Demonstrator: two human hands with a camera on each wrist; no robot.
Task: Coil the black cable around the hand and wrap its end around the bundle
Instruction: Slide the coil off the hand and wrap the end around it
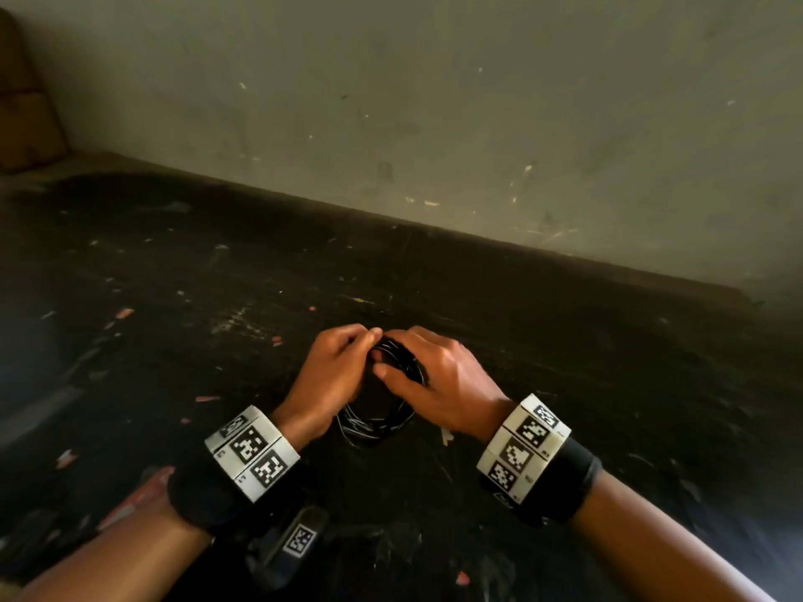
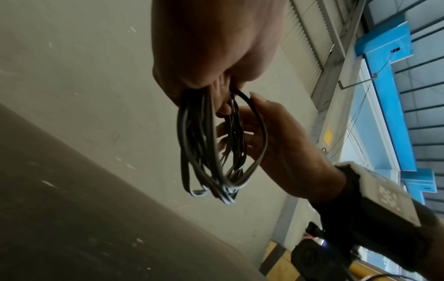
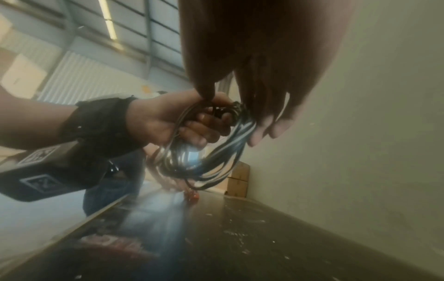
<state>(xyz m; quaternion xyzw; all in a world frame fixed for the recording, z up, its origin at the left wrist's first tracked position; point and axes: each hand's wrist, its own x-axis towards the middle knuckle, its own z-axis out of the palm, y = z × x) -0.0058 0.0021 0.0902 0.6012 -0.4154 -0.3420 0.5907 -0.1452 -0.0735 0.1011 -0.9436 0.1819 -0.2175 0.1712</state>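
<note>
The black cable (image 1: 378, 423) is wound into a loose coil of several loops that hangs between my two hands above the dark table (image 1: 174, 297). My left hand (image 1: 367, 347) curls its fingers around strands at the coil's top left. My right hand (image 1: 393, 354) grips the top right of the bundle between thumb and fingers. In the left wrist view the cable (image 2: 204, 152) hangs from my left hand (image 2: 216, 98), and one loop passes over the right hand (image 2: 276, 142). In the right wrist view the left hand (image 3: 192, 125) clutches the cable (image 3: 211, 157). The cable's end is hidden.
A scuffed grey wall (image 1: 434, 123) rises just behind the table. Cardboard boxes (image 1: 26, 102) stand at the far left corner. A black device with a marker tag (image 1: 295, 540) lies near the table's front edge. Someone in jeans (image 3: 108, 190) stands beyond the table.
</note>
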